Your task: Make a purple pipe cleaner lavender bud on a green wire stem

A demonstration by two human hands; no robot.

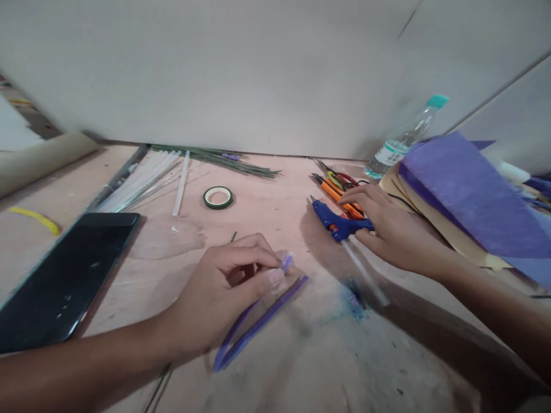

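Observation:
My left hand [235,287] is closed in a pinch on one end of a purple paper strip [262,330]. The pinched tip looks gathered into a small purple bud, and the rest of the strip loops down below my fingers. A thin green stem [233,236] shows behind the knuckles, and more stem comes out under the wrist. To the right, my right hand [383,226] has its thumb and fingers around the handle of a blue glue gun [331,221]. The gun's nozzle points up and left, and a clear glue stick [365,274] trails from its back.
Beyond the right hand lie an orange utility knife [333,192] and pliers [342,179]. Green tape [218,198], glue sticks [140,180] and green stems [215,158] are at the back. A phone [64,275] lies left; purple paper [469,195] and a bottle [400,140] stand right.

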